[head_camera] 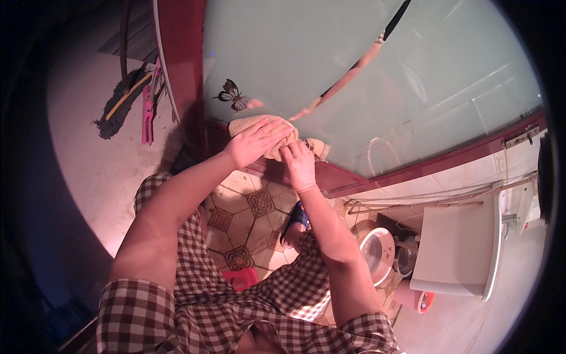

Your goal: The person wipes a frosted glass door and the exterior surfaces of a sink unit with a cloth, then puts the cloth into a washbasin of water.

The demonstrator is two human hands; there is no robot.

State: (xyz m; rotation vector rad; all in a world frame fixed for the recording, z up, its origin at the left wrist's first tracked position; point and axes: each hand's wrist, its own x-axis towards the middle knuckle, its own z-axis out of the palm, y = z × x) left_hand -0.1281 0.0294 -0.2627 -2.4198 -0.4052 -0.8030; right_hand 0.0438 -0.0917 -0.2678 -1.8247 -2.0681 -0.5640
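Note:
A tan cloth lies bunched against the lower part of a frosted glass door panel in a dark red frame. My left hand rests flat on the cloth, its fingers stretched over it and pressing it to the glass. Just to the right, my right hand grips the cloth's lower edge with bent fingers, and a twisted end of the cloth sticks out beyond them. A dark butterfly decal is on the glass above and left of the cloth.
At the left are a dark mop head and a pink plastic tool. A white basin, a pink bucket and a white sink stand at the right. A red plastic object is on the patterned tile floor.

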